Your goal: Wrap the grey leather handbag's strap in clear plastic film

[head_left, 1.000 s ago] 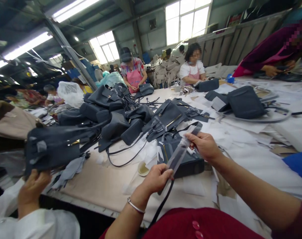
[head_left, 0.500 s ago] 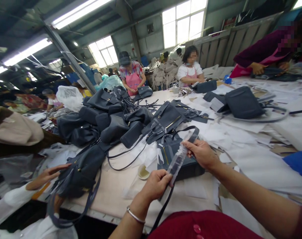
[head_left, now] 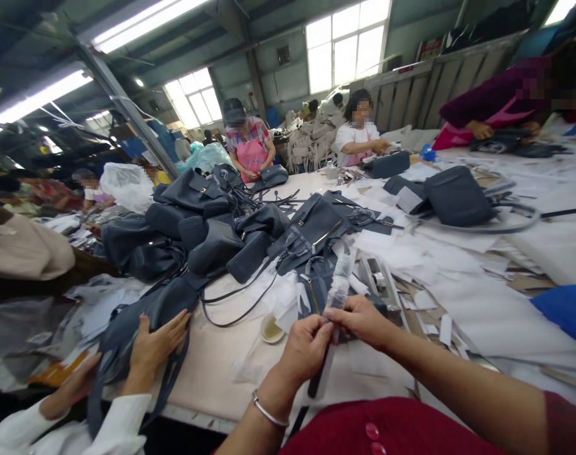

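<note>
Both hands are meeting near the desk's [head_left: 212, 360] front edge: left hand [head_left: 305, 349] and right hand [head_left: 361, 321] are pinching the plastic-wrapped strap [head_left: 337, 292], which is rising over the dark bag [head_left: 316, 284]; a co-worker's hand [head_left: 157, 344] is crowding the left.

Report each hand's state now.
Left hand: closed on the dark strap.
Right hand: closed on the strap's clear plastic wrap.
</note>
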The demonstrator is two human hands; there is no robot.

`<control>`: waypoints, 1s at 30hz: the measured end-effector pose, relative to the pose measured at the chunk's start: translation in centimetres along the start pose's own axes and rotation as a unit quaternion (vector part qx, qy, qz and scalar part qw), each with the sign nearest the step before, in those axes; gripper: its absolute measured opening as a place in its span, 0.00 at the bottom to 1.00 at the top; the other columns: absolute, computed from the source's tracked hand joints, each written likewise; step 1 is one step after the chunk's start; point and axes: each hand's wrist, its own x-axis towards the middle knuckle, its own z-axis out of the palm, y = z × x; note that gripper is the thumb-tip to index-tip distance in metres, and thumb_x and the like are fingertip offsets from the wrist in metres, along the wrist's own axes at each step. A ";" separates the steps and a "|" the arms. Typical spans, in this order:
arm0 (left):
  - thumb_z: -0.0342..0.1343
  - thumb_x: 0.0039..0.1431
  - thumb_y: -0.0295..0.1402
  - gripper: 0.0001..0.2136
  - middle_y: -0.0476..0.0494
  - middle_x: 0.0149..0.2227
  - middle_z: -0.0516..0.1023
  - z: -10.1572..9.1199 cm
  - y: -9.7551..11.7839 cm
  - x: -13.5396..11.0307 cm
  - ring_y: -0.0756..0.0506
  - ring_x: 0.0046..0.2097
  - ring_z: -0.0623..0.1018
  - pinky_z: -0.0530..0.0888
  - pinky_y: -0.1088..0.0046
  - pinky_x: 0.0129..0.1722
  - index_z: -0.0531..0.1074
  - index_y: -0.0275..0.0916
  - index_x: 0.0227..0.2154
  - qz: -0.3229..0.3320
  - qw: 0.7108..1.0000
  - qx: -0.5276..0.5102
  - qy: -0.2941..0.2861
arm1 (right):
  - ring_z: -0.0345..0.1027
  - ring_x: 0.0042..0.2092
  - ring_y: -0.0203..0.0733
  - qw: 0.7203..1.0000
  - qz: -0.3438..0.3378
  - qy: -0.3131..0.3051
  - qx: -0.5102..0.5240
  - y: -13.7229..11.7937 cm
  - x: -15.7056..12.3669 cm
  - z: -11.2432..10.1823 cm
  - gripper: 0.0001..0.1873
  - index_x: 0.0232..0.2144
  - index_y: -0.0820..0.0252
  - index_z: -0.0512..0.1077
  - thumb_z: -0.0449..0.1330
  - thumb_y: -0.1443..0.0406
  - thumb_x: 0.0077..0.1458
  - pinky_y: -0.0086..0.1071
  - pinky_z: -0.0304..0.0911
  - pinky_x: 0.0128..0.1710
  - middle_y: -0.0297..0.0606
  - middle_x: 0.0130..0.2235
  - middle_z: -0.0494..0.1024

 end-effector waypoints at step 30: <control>0.59 0.55 0.54 0.24 0.38 0.34 0.82 -2.1 0.8 4.1 0.44 0.33 0.81 0.76 0.69 0.36 0.74 0.33 0.36 -0.117 0.960 -0.237 -0.096 | 0.63 0.17 0.33 0.989 -0.074 0.116 -0.045 -2.4 3.8 -0.8 0.24 0.16 0.63 0.70 0.65 0.50 0.50 0.28 0.59 0.20 0.32 0.15 0.71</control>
